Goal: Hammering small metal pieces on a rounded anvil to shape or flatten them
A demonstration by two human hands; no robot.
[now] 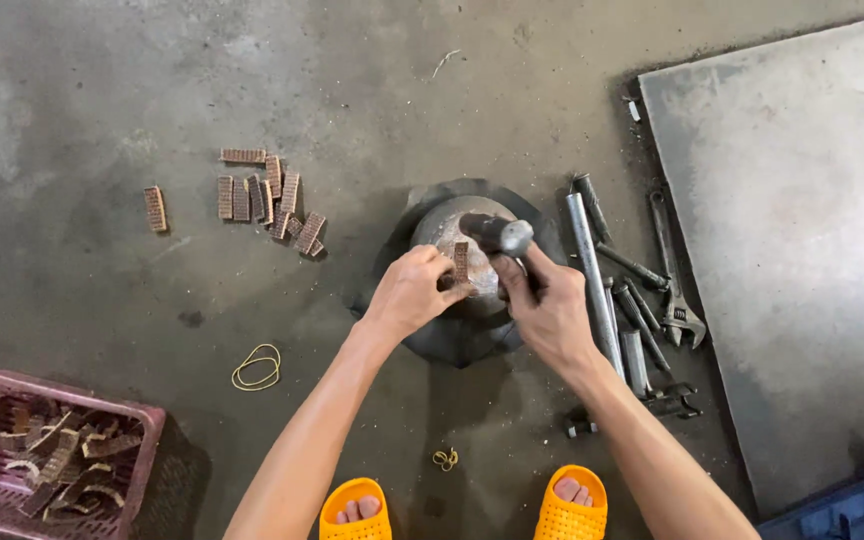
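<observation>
My left hand (410, 293) pinches a small brown ribbed strip (461, 260) upright on top of a round metal block (444, 222) that sits on a dark rubber mat (452, 340) on the concrete floor. My right hand (548, 308) grips a hammer, its dark steel head (498, 233) resting just above the strip and the block. Both hands meet over the block, thumbs near each other.
Flattened brown strips (262, 198) lie in a loose group on the floor at left. A pink crate (148, 420) of curved brown pieces stands at bottom left. Pipes, rods and an adjustable wrench (674, 300) lie right of the block, beside a grey metal sheet (802, 240). Rubber bands (257, 367) lie near my orange sandals (354, 510).
</observation>
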